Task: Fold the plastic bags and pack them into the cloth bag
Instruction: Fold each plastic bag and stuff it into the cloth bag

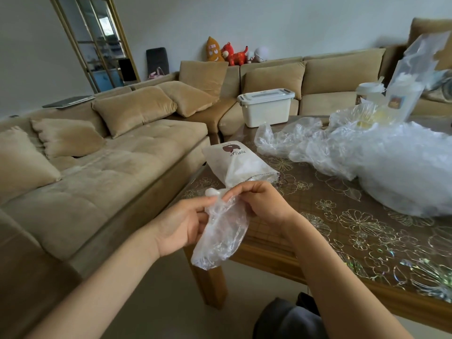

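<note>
A crumpled clear plastic bag [221,234] hangs in front of the table corner, held at its top by both hands. My left hand [182,225] pinches its upper left edge, and my right hand [263,201] grips the gathered top from the right. Just behind the hands lies a white cloth bag [238,162] with a brown print and a drawstring mouth, resting on the table's near-left corner. A large heap of loose clear plastic bags [381,162] covers the right part of the table.
The wooden table [342,231] has a flower-patterned cover. A beige corner sofa [110,167] stands left and behind, with a white lidded box [266,106] on it. A lidded cup [369,92] and a tall clear package [411,77] stand at the table's back right.
</note>
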